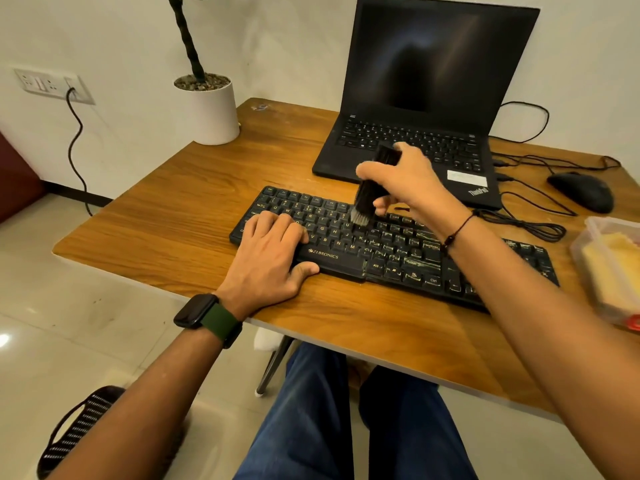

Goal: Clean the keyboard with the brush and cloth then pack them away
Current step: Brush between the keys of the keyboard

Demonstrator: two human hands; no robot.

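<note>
Keyboard (391, 251) lying at centre of the wooden surface (180, 216), slanting from 10 toward 4 o'clock. Brush (372, 188) tilted, bristles touching the upper key rows near the middle. Right hand (405, 181) with fingers closed round the brush handle. Left hand (273, 251) flat, fingers spread over the keys at 9 o'clock. Laptop (426, 98) open at 12 o'clock. Mouse (581, 190) at 2 o'clock. Box (609, 268) at 3 o'clock, holding something yellow, possibly the cloth.

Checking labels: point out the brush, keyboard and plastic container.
brush (367, 195): head view, on the dark body above the bristles.
keyboard (398, 251): head view, on the keys mid-board.
plastic container (588, 237): head view, on its near-left rim.
</note>
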